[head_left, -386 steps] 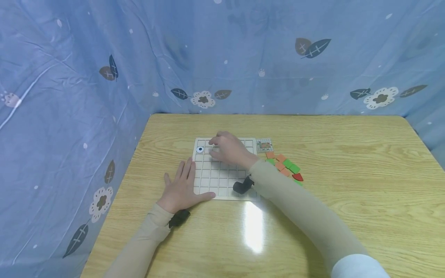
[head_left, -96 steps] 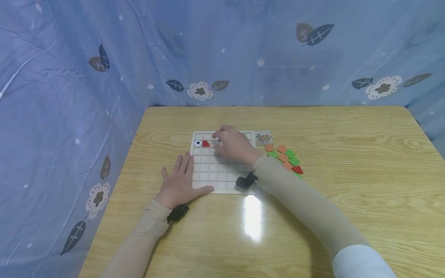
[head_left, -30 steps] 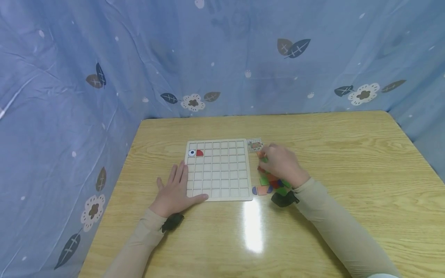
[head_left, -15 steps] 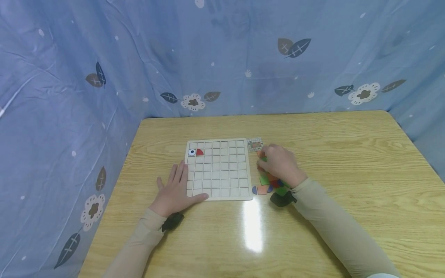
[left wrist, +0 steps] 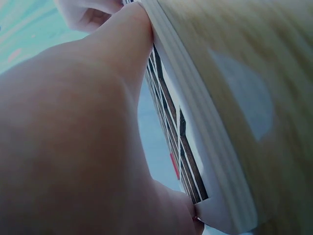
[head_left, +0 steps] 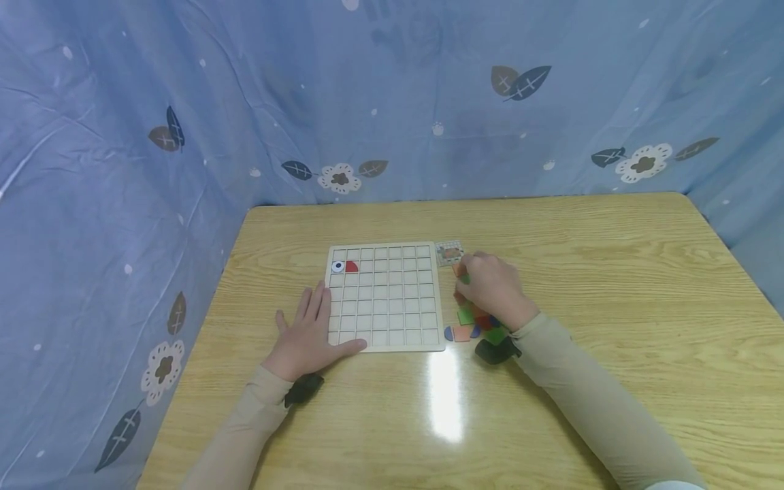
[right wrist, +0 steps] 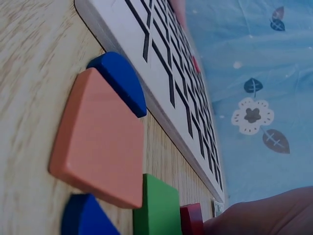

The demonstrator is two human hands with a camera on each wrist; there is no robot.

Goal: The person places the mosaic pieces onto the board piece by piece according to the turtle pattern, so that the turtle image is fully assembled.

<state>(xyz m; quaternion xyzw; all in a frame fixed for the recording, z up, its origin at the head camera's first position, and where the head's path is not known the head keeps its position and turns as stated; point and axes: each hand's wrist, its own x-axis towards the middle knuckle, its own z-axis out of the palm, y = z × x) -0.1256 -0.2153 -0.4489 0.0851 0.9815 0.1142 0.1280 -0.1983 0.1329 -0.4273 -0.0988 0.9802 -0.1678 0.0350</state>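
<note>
Moved the bare right hand point(head_left: 490, 287) off the pale cream gridded board point(head_left: 381, 307) and down to the loose coloured pieces point(head_left: 465, 316) at its right, compared with the earlier head frame. Could not tell the right grip: saw bent fingers among the pieces, with the thumb just beside a small red piece point(head_left: 459, 298) and any pinch hidden. Kept the bare left hand point(head_left: 306, 340) spread on the board's left edge and near left corner, with straight fingers, clamped on nothing.

Judged likeliest to go wrong: dragging neighbours along, because of flat pieces lying so close together. Feared also a knock to the flat green piece point(head_left: 496, 335) from the black wrist camera point(head_left: 497, 350) just beside it, or a skidding board on lifting the left hand.

Found unchanged the round white piece with a dark dot point(head_left: 337, 267) and the red quarter-circle piece point(head_left: 352, 267), side by side in the second row from the far edge. Saw, not visible earlier, a blue half-round piece point(right wrist: 120, 83) just beside a salmon-orange square block point(right wrist: 102, 139).
</note>
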